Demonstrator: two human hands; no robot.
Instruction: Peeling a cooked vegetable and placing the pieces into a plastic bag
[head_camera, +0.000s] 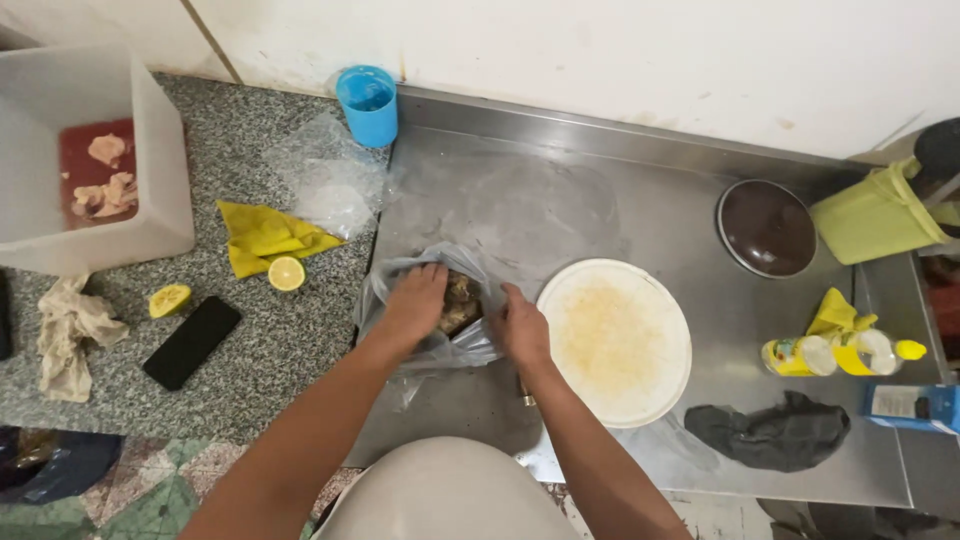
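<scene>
A clear plastic bag (398, 268) lies on the steel counter (560, 200) with a brown lump of food (462, 298) inside it. My left hand (414, 303) reaches into the bag's mouth and rests on the food. At the bag's right edge, my right hand (522, 328) grips the plastic. Just to the right lies a round white cutting board (615, 340), stained yellowish in the middle.
Left, on granite: a white tub (150, 200) with raw meat pieces, yellow cloth (265, 236), two lemon halves (286, 273), black phone (191, 342), crumpled rag (68, 330). A blue cup (368, 105) stands at the back. Right: dark lid (766, 227), green jug (875, 215), yellow bottle (835, 354), dark cloth (770, 432).
</scene>
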